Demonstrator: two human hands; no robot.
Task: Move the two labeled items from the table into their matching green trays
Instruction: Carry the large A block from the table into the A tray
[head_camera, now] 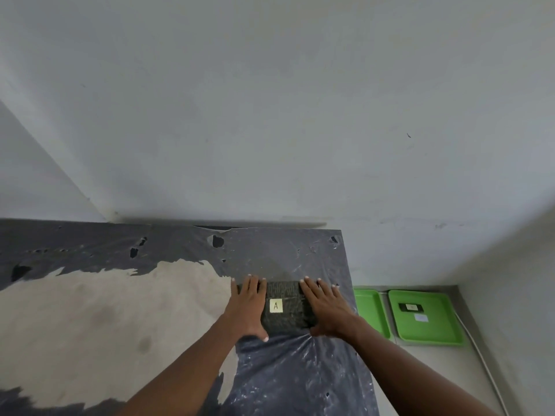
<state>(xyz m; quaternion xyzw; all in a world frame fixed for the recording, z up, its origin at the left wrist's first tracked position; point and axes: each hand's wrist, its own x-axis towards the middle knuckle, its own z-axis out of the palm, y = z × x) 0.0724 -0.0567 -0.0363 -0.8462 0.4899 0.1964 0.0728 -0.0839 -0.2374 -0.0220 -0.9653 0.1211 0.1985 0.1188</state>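
Note:
A dark patterned folded item (286,307) with a pale label marked "A" lies near the right edge of the table (120,310). My left hand (247,307) lies flat against its left side, fingers spread. My right hand (326,310) presses on its right side, fingers spread too. Both palms cover the item's edges; whether the fingers curl under it is hidden. Two green trays rest on the floor to the right: the nearer tray (371,313) is partly cut off by the table edge, and the farther tray (423,319) holds a small black item with a label and a white tag.
The table wears torn dark plastic sheeting (300,379) with holes, bare pale wood showing on the left. Grey walls rise behind and to the right. A white cable (480,355) runs along the floor beside the farther tray.

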